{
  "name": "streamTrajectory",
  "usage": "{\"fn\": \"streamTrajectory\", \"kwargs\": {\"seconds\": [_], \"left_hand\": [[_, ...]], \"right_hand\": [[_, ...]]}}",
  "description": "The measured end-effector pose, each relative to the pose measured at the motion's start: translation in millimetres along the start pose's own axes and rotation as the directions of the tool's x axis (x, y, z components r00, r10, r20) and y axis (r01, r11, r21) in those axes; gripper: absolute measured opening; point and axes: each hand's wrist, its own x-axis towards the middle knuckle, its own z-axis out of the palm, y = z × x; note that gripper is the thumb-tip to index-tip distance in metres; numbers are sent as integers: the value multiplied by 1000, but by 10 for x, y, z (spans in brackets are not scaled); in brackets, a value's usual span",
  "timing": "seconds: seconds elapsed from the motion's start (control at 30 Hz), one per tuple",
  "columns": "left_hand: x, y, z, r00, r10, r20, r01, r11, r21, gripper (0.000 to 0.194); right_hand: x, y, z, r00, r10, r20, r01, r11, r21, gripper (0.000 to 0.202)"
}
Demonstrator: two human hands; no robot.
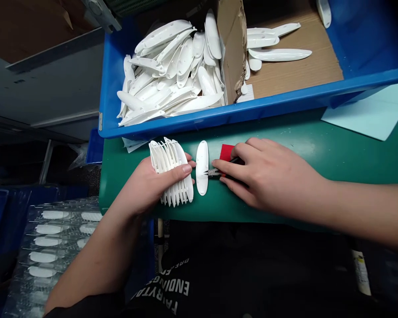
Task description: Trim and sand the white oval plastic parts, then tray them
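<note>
My left hand (155, 181) is closed around a stack of long white plastic covers (171, 174), with the thumb across their front. A single oval white plastic cover (202, 163) lies just to the right of the stack, over the green table. My right hand (252, 170) grips a pair of small cutting pliers (214, 172); their metal jaws reach the middle of this single cover. The pliers' handles are mostly hidden under the fingers. Beside that hand, a red piece (226, 152) shows, partly covered by it.
Behind the hands stands a blue bin (185, 124) with a heap of white covers (172, 75), a cardboard divider (232, 48) and several loose covers on the right. Pale blue paper (371, 115) lies at right. Clear trays (49, 247) with white parts are stacked at lower left.
</note>
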Motion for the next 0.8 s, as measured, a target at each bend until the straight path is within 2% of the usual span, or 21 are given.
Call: {"fn": "streamTrajectory", "kwargs": {"seconds": [0.2, 0.4, 0.57, 0.8], "left_hand": [[-89, 6, -17, 1000, -9, 9, 8, 995, 97, 57], [-108, 38, 38, 994, 26, 105, -47, 979, 201, 52], [-106, 64, 78, 992, 42, 115, -64, 978, 200, 50], [-90, -7, 64, 993, 4, 118, -24, 984, 176, 54]], "right_hand": [[-21, -139, -47, 996, -10, 91, 19, 995, -100, 42], [-37, -207, -79, 990, 13, 141, 8, 988, -153, 41], [-76, -217, -57, 991, 11, 133, 11, 986, -166, 40], [-118, -250, -2, 994, 15, 112, 2, 989, -149, 38]]}}
